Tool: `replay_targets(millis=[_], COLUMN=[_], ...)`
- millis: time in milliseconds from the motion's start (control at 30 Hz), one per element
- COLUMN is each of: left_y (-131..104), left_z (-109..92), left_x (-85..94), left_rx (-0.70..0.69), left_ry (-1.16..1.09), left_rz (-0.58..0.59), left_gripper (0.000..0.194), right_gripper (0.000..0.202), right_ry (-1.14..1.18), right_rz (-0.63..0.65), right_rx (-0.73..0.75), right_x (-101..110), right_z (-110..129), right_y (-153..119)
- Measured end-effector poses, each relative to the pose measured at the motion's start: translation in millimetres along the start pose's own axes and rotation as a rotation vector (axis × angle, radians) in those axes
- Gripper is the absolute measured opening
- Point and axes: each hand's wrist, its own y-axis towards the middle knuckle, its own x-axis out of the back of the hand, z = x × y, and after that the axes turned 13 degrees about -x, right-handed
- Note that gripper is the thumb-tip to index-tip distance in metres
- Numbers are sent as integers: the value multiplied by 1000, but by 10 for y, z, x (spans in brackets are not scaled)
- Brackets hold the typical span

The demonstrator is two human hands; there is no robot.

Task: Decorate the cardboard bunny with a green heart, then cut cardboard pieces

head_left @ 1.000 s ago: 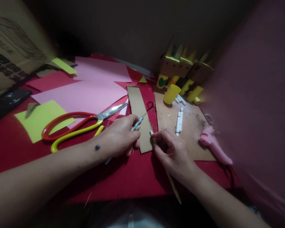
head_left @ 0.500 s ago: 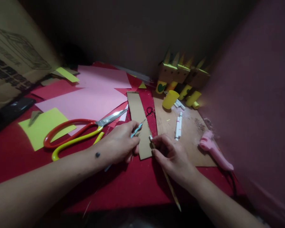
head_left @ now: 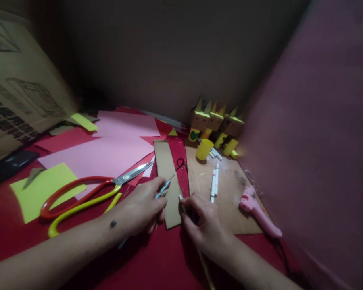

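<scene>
My left hand (head_left: 147, 205) is closed around a light-blue pencil (head_left: 163, 188), its dark tip pointing up and right over a cardboard strip (head_left: 167, 169). My right hand (head_left: 201, 219) pinches a thin wooden stick (head_left: 206, 269) near its upper end, beside the strip's lower right edge; the stick slants down below the hand. A small whitish piece (head_left: 180, 197) shows at the fingertips. The strip lies on the red table (head_left: 157, 262) between both hands. Large scissors (head_left: 124, 177) with red and yellow handles lie left of the strip, blades apart from it.
Pink paper (head_left: 109, 155) and yellow paper (head_left: 48, 187) lie left. On a brown board (head_left: 199, 185) to the right are white sticks (head_left: 214, 181), a yellow paper roll (head_left: 204, 149) and a pink glue gun (head_left: 258, 209). Cardboard figures (head_left: 216, 121) stand behind; a large paper bag (head_left: 21, 76) is at far left.
The view has tilted up and shifted, so the table's contents sit lower and farther left. Both hands keep their holds and stay in nearly the same places beside the strip.
</scene>
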Motion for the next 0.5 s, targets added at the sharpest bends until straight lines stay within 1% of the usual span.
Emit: replay_targets(millis=[133,233,367,500], left_y=[7,10,22,35], left_z=[14,28,56,66], left_x=[-5,-1,5,4], left_rx=[-16,-13,-24,-41], left_ry=[9,0,-18,2], left_rz=[-11,8,5,17], left_gripper=[26,29,33,32], right_gripper=[14,15,22,22], right_ry=[-48,-119,-230,-250], right_rz=[27,31,-14,-47], right_rx=[36,81,152,192], right_x=[-2,-29,-71,-78], right_z=[-23,-56,-91,-91], right_y=[6,-19,-48,-50])
